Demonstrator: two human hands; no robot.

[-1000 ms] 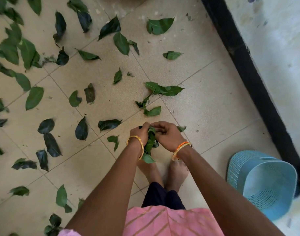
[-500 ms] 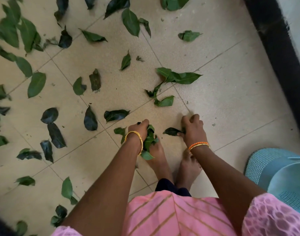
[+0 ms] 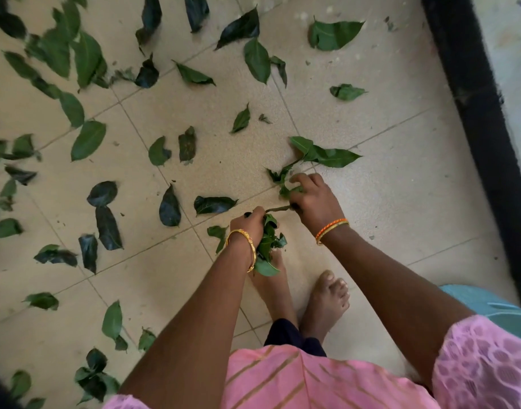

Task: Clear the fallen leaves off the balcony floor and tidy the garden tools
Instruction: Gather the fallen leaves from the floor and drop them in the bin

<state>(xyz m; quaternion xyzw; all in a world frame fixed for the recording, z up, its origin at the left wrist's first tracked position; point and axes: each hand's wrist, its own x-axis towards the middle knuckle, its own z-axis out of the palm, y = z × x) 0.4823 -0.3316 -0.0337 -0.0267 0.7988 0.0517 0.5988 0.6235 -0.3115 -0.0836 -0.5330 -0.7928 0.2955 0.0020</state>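
Here, scattered dark green fallen leaves (image 3: 88, 140) cover the beige tiled balcony floor (image 3: 386, 172), mostly upper left. At centre, the right hand (image 3: 312, 199) curls its fingers round a leafy green sprig (image 3: 321, 154) pointing upper right. Just below-left, the left hand (image 3: 247, 222) grips a downward-hanging bunch of gathered green leaves (image 3: 266, 246).

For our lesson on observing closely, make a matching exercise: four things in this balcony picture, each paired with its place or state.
Things:
1. left hand
2. right hand
3. blue basket
4. orange bangle

Places or states:
A. bottom right corner
B. on the right wrist
C. holds a bunch of leaves
D. reaching a leafy twig on the floor

Pairs: 1-C, 2-D, 3-A, 4-B
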